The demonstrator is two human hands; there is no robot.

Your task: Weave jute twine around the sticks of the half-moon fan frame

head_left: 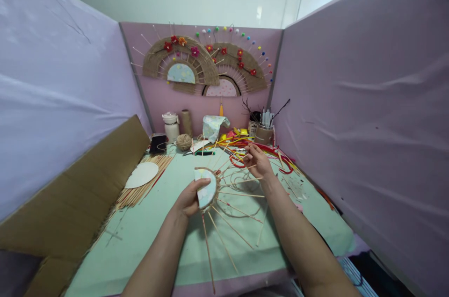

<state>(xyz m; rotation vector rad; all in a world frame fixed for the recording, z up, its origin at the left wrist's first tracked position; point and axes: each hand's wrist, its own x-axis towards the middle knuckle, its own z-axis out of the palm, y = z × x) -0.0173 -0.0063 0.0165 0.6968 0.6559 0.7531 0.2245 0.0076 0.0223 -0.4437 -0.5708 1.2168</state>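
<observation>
My left hand (189,197) grips a half-round piece (207,188) covered in light blue patterned fabric, thumb on its face. Thin wooden sticks (229,212) fan out from its curved, twine-edged side. Up and to the right, my right hand (257,160) is closed, its fingers pinched together by the upper stick ends; what lies between the fingertips is too small to make out. Loose twine (242,180) lies in loops on the green cloth beneath the sticks, between both hands.
Cardboard (80,184) leans on the left beside a pile of sticks (154,180) with a white oval (141,175). Behind are a twine ball (184,141), a white jar (171,126), red-handled scissors (237,161) and a brown pot (264,134). Two decorated fans (242,61) hang on the back panel.
</observation>
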